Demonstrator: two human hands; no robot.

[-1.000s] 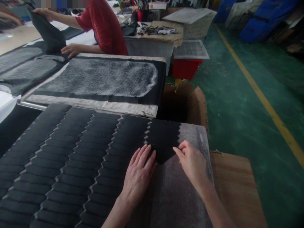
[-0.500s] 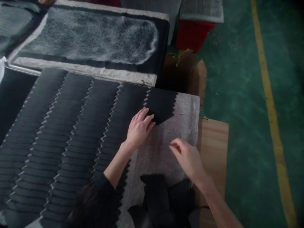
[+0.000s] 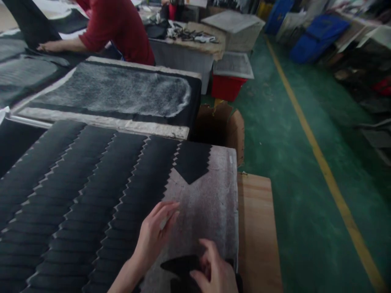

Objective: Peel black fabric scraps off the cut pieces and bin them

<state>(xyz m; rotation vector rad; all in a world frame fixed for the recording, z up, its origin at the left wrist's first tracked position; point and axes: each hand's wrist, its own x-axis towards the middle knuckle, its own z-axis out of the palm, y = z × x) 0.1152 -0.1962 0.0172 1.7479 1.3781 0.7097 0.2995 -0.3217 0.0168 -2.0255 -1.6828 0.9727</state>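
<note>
My left hand [image 3: 157,228] hovers over the grey cloth-covered tabletop [image 3: 204,203], fingers loosely bent, thumb apart, nothing between them. Below and to its right is my right hand [image 3: 215,268], above a loose pile of black fabric pieces [image 3: 180,266]. Its thumb and index finger are apart, and I see nothing held; whether it touches the pile cannot be told. Rows of overlapping black pieces with zigzag edges [image 3: 137,195] cover the table's left side. At the far end of the rightmost row lies a black piece with a pointed end [image 3: 193,160].
Beyond my table stands another with a fuzzy grey sheet [image 3: 122,89]. A person in a red top [image 3: 122,28] bends over it. An open cardboard box [image 3: 236,130], a wooden board [image 3: 258,228] and a red bin [image 3: 227,87] stand by the green floor with its yellow line [image 3: 305,122].
Both hands have moved toward me, the left away from the pointed black piece, the right to the loose pile. The view has tilted up, showing the person and more of the room.
</note>
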